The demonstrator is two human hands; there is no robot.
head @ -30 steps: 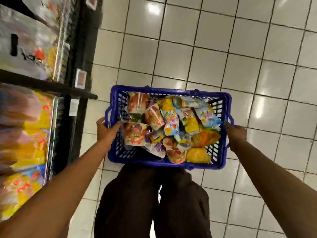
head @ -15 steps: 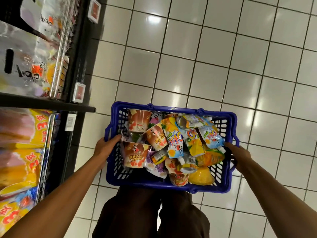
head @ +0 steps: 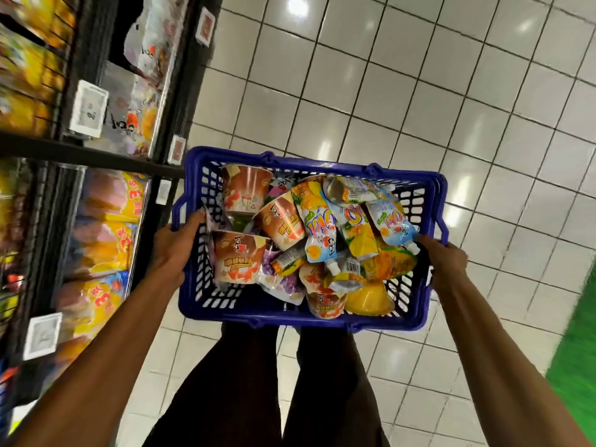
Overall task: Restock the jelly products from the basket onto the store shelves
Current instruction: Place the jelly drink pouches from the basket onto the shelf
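Jelly products [head: 322,227] are all piled in the blue basket [head: 290,159], cups to the left, spouted pouches to the right. My left grip [head: 175,243] is curled round the basket's left rim and my right grip [head: 446,259] is clamped on its right rim, holding it in front of my legs [head: 251,382] over a glossy white tiled floor [head: 354,91]. Dark store shelves [head: 96,153] run along the left, stuffed with blurry yellow packs, with white price tags [head: 87,108] on the edges. A green patch [head: 577,333] sits at the right.
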